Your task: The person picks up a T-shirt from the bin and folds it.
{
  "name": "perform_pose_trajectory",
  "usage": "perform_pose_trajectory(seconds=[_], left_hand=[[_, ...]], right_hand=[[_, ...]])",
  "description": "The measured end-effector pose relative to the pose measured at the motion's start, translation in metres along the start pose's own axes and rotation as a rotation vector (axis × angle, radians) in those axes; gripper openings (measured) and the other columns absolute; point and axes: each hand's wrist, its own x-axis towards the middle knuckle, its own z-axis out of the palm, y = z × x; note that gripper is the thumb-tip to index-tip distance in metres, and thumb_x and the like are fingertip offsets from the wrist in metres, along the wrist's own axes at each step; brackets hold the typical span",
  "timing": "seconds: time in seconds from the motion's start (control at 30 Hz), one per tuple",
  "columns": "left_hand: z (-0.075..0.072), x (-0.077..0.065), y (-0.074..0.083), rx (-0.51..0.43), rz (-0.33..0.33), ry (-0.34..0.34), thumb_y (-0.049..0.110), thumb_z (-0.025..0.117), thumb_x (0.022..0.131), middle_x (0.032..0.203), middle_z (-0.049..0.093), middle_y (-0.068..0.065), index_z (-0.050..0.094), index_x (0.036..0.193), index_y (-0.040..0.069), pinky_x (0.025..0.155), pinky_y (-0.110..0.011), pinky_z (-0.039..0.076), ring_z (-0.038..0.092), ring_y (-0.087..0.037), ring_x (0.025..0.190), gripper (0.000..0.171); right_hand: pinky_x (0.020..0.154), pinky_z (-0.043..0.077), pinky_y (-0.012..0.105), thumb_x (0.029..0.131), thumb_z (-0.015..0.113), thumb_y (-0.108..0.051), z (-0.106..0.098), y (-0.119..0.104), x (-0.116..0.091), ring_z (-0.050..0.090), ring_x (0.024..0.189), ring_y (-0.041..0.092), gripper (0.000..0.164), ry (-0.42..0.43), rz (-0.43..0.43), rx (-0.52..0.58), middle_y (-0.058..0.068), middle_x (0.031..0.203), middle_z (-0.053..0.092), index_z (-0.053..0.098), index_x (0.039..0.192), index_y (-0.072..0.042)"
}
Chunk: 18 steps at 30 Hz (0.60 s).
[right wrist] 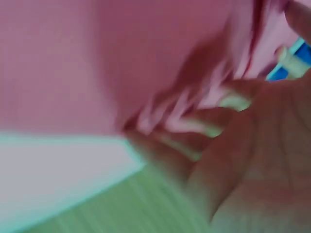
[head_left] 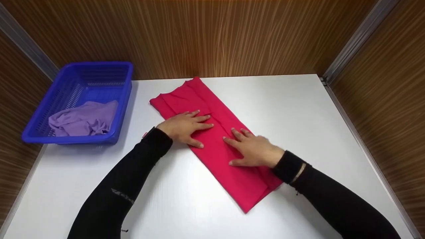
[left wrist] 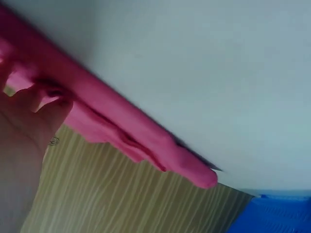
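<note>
A red cloth (head_left: 212,166), folded into a long strip, lies slantwise across the white table, its upper end wrinkled. My left hand (head_left: 186,127) rests on its left edge near the upper half, fingers spread over the fabric. Lower down, my right hand (head_left: 254,149) lies on the cloth's right side with the fingers spread and straight. The left wrist view shows the rolled-looking edge of the cloth (left wrist: 116,111) beside the fingers. In the right wrist view, blurred fingers (right wrist: 160,150) touch the cloth (right wrist: 58,73), which has small creases there.
A blue plastic basket (head_left: 126,96) stands at the back left, with a crumpled purple cloth (head_left: 84,118) in it. Wood-grain panels (head_left: 225,39) enclose the white table (head_left: 318,132) at the back and both sides.
</note>
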Motion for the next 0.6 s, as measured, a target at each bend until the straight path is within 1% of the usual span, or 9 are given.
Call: perform_pose_trajectory(seconds=[0.03,0.1,0.17,0.2,0.27,0.33,0.4,0.5,0.6], left_hand=[[-0.002,-0.001,0.004,-0.006,-0.011,0.027,0.07,0.066,0.092,0.179,0.021,0.005,0.026,0.167,0.041,0.135,-0.058,0.018,0.016,-0.034,0.167,0.09],[-0.004,-0.001,0.015,-0.025,-0.054,0.087,0.064,0.064,0.096,0.178,0.026,0.001,0.027,0.168,0.036,0.135,-0.058,0.021,0.023,-0.034,0.166,0.085],[-0.005,0.0,0.028,-0.067,-0.119,0.126,0.06,0.062,0.1,0.177,0.026,-0.003,0.025,0.169,0.032,0.133,-0.061,0.024,0.025,-0.039,0.164,0.083],[-0.004,0.001,0.034,-0.095,-0.158,0.134,0.059,0.06,0.101,0.178,0.024,-0.005,0.024,0.169,0.031,0.132,-0.062,0.024,0.025,-0.041,0.164,0.083],[-0.002,0.002,0.046,-0.142,-0.227,0.12,0.059,0.058,0.102,0.179,0.02,-0.009,0.021,0.17,0.028,0.13,-0.066,0.025,0.02,-0.049,0.163,0.084],[0.002,0.002,0.053,-0.161,-0.268,0.083,0.061,0.058,0.101,0.179,0.016,-0.011,0.021,0.17,0.028,0.129,-0.068,0.026,0.015,-0.054,0.163,0.085],[0.007,0.002,0.057,-0.149,-0.28,0.056,0.063,0.056,0.101,0.179,0.015,-0.012,0.022,0.17,0.028,0.129,-0.068,0.026,0.012,-0.055,0.163,0.085],[0.012,0.002,0.055,-0.121,-0.265,0.048,0.065,0.056,0.101,0.179,0.016,-0.013,0.023,0.169,0.028,0.129,-0.068,0.026,0.01,-0.056,0.163,0.085],[0.012,0.002,0.049,-0.12,-0.226,0.047,0.066,0.058,0.099,0.179,0.017,-0.013,0.025,0.169,0.029,0.129,-0.069,0.025,0.007,-0.054,0.164,0.086]], right_hand=[[0.113,0.049,0.067,0.095,0.063,-0.068,-0.002,0.007,0.0,0.028,0.163,0.041,0.086,0.024,-0.055,-0.025,0.01,0.177,0.025,0.031,0.167,-0.032],[0.119,0.046,0.062,0.095,0.064,-0.068,-0.004,0.023,0.004,0.032,0.163,0.033,0.082,0.081,-0.176,-0.068,0.003,0.176,0.03,0.034,0.165,-0.037],[0.125,0.04,0.059,0.093,0.063,-0.073,-0.004,0.039,0.009,0.03,0.164,0.027,0.085,0.125,-0.282,-0.105,-0.004,0.176,0.029,0.032,0.165,-0.042],[0.127,0.037,0.06,0.091,0.062,-0.076,-0.002,0.045,0.011,0.028,0.165,0.026,0.087,0.135,-0.324,-0.116,-0.006,0.177,0.027,0.029,0.165,-0.045],[0.127,0.036,0.06,0.089,0.059,-0.082,0.002,0.056,0.016,0.025,0.166,0.026,0.091,0.137,-0.378,-0.137,-0.009,0.178,0.023,0.023,0.165,-0.049],[0.127,0.035,0.061,0.088,0.056,-0.085,0.008,0.063,0.019,0.022,0.167,0.028,0.091,0.118,-0.403,-0.144,-0.009,0.179,0.02,0.019,0.165,-0.051],[0.126,0.038,0.061,0.088,0.053,-0.086,0.013,0.066,0.019,0.019,0.167,0.03,0.09,0.095,-0.406,-0.14,-0.009,0.179,0.017,0.018,0.164,-0.052],[0.123,0.043,0.058,0.09,0.05,-0.086,0.019,0.063,0.016,0.017,0.168,0.029,0.088,0.088,-0.383,-0.13,-0.009,0.18,0.014,0.018,0.164,-0.051],[0.119,0.048,0.056,0.091,0.05,-0.085,0.022,0.053,0.009,0.018,0.168,0.03,0.089,0.098,-0.335,-0.129,-0.007,0.18,0.013,0.019,0.165,-0.049]])
